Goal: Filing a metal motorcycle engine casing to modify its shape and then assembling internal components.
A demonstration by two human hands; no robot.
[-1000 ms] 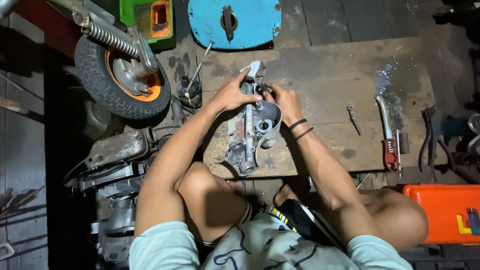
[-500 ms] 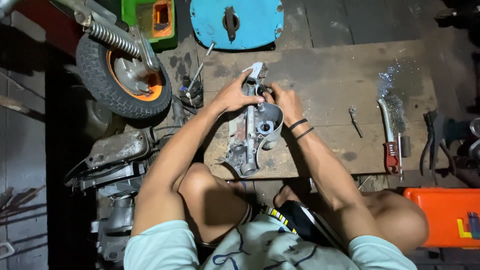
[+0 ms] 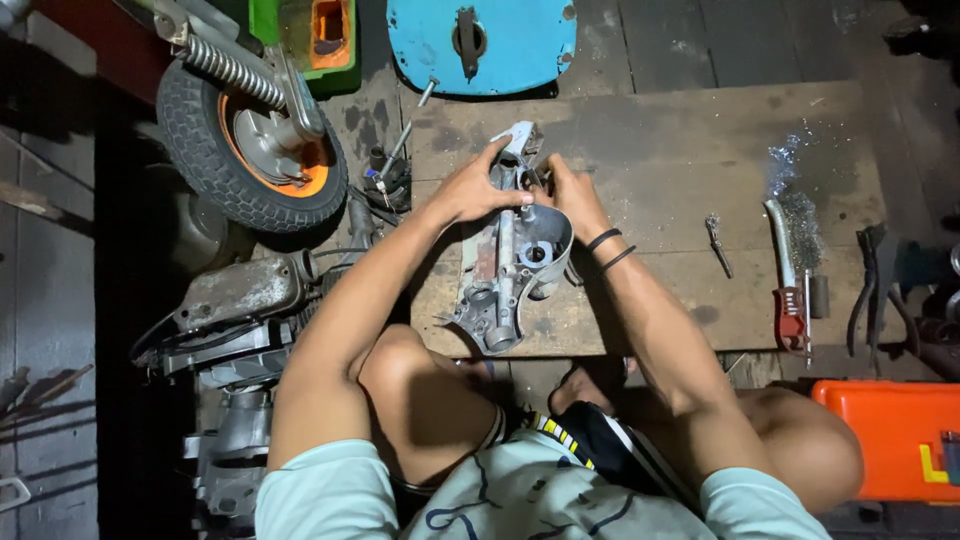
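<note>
On wooden board [image 3: 660,180], metal engine casing [image 3: 505,280], left hand [image 3: 475,188], right hand [image 3: 565,195], each grip clamped on its far end.

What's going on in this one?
A person sits on the floor over a wooden board, both hands on a grey metal engine casing lying on it. The left hand rests over the casing's upper end; the right hand works at the same end with its fingertips. A red-handled pipe wrench lies on the board to the right, a small wheel to the left.
</note>
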